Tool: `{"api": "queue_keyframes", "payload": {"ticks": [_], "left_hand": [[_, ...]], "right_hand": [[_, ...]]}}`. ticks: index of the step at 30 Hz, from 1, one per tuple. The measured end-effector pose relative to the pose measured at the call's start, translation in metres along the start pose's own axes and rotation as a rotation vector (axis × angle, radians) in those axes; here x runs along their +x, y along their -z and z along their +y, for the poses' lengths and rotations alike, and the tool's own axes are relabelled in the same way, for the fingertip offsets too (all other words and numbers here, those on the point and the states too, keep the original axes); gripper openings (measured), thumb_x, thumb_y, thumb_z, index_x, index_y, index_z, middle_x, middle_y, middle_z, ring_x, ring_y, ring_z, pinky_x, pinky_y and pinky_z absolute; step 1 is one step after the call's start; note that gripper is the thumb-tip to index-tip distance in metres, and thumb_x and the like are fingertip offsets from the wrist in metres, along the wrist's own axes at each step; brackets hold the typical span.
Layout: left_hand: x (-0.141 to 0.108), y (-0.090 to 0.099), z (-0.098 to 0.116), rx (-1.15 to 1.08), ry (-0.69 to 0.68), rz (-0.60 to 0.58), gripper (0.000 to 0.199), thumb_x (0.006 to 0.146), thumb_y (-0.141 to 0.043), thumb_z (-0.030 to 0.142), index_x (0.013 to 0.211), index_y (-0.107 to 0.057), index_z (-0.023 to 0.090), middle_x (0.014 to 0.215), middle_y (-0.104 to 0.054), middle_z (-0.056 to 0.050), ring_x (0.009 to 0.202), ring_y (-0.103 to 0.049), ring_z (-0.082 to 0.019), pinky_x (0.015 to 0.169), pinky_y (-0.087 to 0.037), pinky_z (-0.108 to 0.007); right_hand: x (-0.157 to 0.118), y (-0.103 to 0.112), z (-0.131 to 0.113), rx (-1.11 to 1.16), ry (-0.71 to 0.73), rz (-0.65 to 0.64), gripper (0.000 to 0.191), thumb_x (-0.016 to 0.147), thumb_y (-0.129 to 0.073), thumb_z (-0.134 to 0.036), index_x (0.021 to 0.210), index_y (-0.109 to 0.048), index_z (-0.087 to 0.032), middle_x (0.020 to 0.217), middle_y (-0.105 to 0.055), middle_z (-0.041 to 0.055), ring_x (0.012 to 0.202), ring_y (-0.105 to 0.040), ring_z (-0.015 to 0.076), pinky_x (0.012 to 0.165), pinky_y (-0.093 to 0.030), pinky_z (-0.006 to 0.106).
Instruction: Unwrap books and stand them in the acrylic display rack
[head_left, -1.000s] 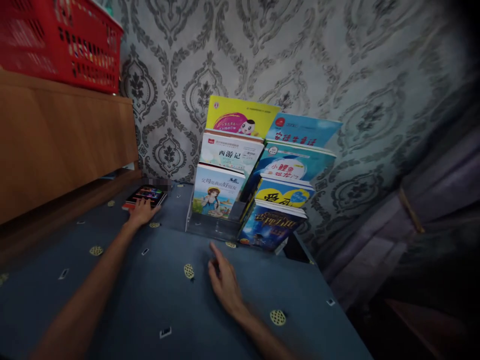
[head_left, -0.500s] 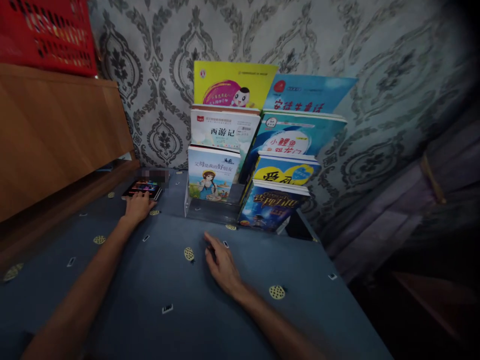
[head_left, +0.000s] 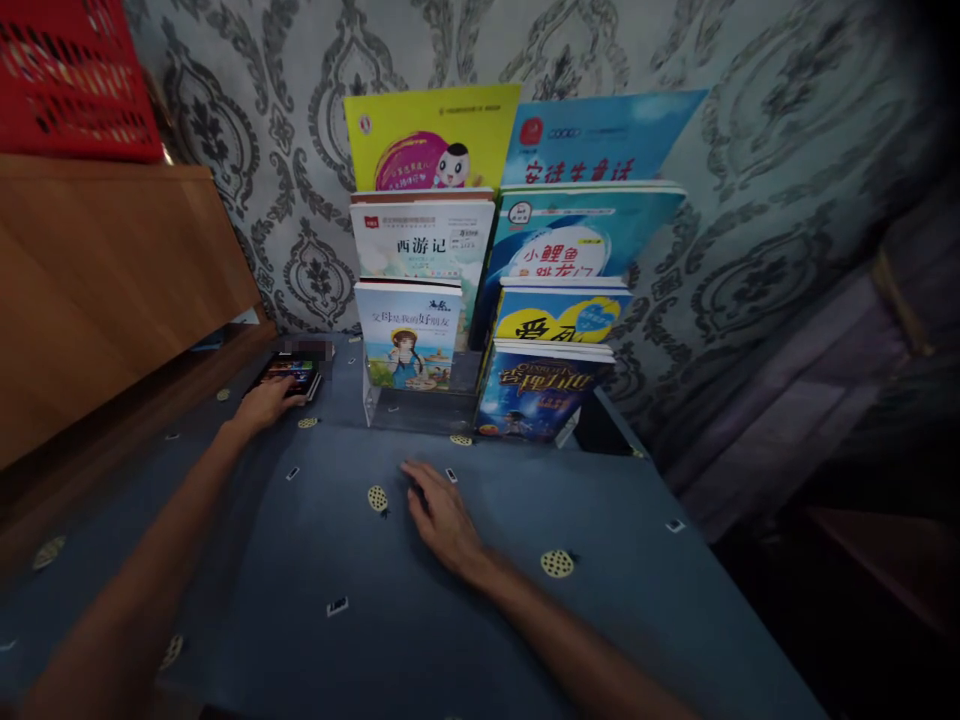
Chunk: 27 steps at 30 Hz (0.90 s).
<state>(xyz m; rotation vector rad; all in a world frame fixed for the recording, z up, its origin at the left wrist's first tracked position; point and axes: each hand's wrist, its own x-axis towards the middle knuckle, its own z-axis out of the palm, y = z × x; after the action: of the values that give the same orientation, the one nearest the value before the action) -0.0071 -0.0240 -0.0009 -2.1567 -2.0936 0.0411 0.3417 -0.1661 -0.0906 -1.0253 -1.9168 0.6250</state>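
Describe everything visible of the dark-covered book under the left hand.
The dark-covered book lies flat on the blue patterned surface, left of the clear rack and near the wooden cabinet. Small multicoloured pictures show on its cover; pale, paper-like page edges show at its right. Whether several are stacked is unclear, and no title is legible. The left hand covers its near part; whether the grip closes is hidden.

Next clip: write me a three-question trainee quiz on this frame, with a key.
1. Which hand rests on the dark-covered rectangular book?
2. True or false: the right hand, over the blue pineapple-patterned surface, holds nothing.
3. Multiple choice: what stands frontmost in the picture's left column of the clear plastic rack? A) bright yellow book; B) light-blue paperback with a hatted cartoon figure; C) white paperback.

Key: 1. The left hand; 2. True; 3. B.
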Motion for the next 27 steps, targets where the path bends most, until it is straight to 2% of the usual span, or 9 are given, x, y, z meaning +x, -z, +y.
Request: {"api": "queue_keyframes", "payload": {"ticks": [5,12,15,17,21,22,24,27], "left_hand": [[0.000,0.009,-0.001,0.017,-0.012,-0.025,0.045,0.101,-0.030,0.045,0.121,-0.063,0.022,0.128,-0.070,-0.011,0.117,-0.065,-0.028,0.090,-0.049,-0.032],[-0.012,0.018,0.013,0.107,0.031,0.006,0.043,0.097,-0.028,0.019,0.129,-0.056,0.012,0.120,-0.070,-0.025,0.106,-0.070,-0.037,0.084,-0.051,-0.043],[-0.025,0.024,0.020,0.122,0.033,0.014,0.042,0.098,-0.027,0.022,0.126,-0.057,0.013,0.117,-0.072,-0.024,0.103,-0.071,-0.038,0.082,-0.052,-0.044],[-0.039,0.026,0.024,0.128,0.008,0.014,0.040,0.100,-0.029,0.029,0.121,-0.060,0.016,0.115,-0.073,-0.020,0.105,-0.070,-0.036,0.083,-0.052,-0.043],[-0.059,0.022,0.025,0.015,-0.173,0.117,0.044,0.101,-0.029,0.046,0.112,-0.065,0.023,0.115,-0.074,-0.010,0.109,-0.068,-0.029,0.091,-0.051,-0.038],[-0.058,0.020,0.022,-0.033,-0.185,0.147,0.045,0.101,-0.029,0.048,0.111,-0.065,0.023,0.114,-0.074,-0.009,0.108,-0.068,-0.028,0.092,-0.050,-0.037],[-0.049,0.014,0.012,-0.103,-0.126,0.164,0.045,0.100,-0.031,0.048,0.114,-0.065,0.022,0.116,-0.072,-0.010,0.110,-0.066,-0.027,0.095,-0.050,-0.037],[-0.018,0.005,-0.007,-0.127,-0.010,0.121,0.043,0.096,-0.037,0.040,0.126,-0.059,0.016,0.132,-0.065,-0.014,0.123,-0.059,-0.028,0.102,-0.048,-0.040]], "right_hand": [[0.002,0.005,-0.004,0.000,0.003,-0.053,0.042,0.095,-0.048,-0.018,0.132,-0.066,-0.021,0.137,-0.066,0.0131,0.128,-0.062,0.0250,0.110,-0.049,0.049],[0.005,0.008,-0.009,-0.031,0.004,-0.075,0.040,0.093,-0.047,-0.014,0.125,-0.069,-0.019,0.134,-0.067,0.0149,0.124,-0.065,0.0256,0.108,-0.051,0.048],[0.005,0.009,-0.011,-0.022,0.015,-0.064,0.038,0.093,-0.047,-0.013,0.122,-0.071,-0.019,0.132,-0.068,0.0150,0.122,-0.066,0.0255,0.106,-0.052,0.047],[0.006,0.009,-0.012,-0.037,0.011,-0.070,0.038,0.092,-0.048,-0.012,0.121,-0.071,-0.020,0.132,-0.068,0.0140,0.122,-0.066,0.0248,0.106,-0.052,0.046],[0.007,0.008,-0.011,-0.063,0.000,-0.112,0.036,0.093,-0.047,-0.012,0.119,-0.071,-0.016,0.133,-0.067,0.0177,0.123,-0.066,0.0277,0.106,-0.052,0.050],[0.007,0.008,-0.010,-0.065,0.003,-0.115,0.035,0.093,-0.047,-0.012,0.119,-0.071,-0.016,0.133,-0.067,0.0186,0.123,-0.065,0.0283,0.106,-0.052,0.051],[0.006,0.008,-0.009,-0.065,0.015,-0.106,0.035,0.094,-0.047,-0.012,0.119,-0.071,-0.017,0.133,-0.067,0.0179,0.124,-0.065,0.0276,0.106,-0.052,0.050],[0.005,0.008,-0.008,-0.070,0.031,-0.091,0.035,0.094,-0.048,-0.012,0.119,-0.071,-0.018,0.132,-0.068,0.0160,0.124,-0.065,0.0257,0.106,-0.052,0.047]]}}
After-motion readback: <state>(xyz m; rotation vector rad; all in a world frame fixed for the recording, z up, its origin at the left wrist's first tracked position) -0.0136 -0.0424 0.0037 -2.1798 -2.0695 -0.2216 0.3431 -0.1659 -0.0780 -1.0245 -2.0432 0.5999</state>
